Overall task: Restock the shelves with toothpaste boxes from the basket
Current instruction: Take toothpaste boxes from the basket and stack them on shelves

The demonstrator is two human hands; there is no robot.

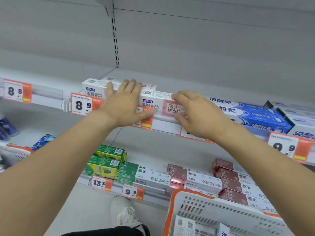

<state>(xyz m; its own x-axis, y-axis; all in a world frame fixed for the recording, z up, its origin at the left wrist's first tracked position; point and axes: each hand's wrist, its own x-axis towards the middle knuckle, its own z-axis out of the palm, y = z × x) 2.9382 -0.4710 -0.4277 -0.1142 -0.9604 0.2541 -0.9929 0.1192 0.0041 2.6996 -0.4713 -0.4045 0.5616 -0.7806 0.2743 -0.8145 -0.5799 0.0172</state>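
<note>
A flat rectangular white-and-pink cardboard toothpaste box (pixel 158 103) lies at the front edge of the smooth grey metal upper shelf (pixel 213 84), near twelve o'clock. The right hand (pixel 197 114) pinches its three o'clock end between thumb and curled fingers. The left hand (pixel 126 103) rests flat, fingers spread, touching its nine o'clock end. At five o'clock sits a slotted white plastic basket (pixel 226 212) with orange rim
</note>
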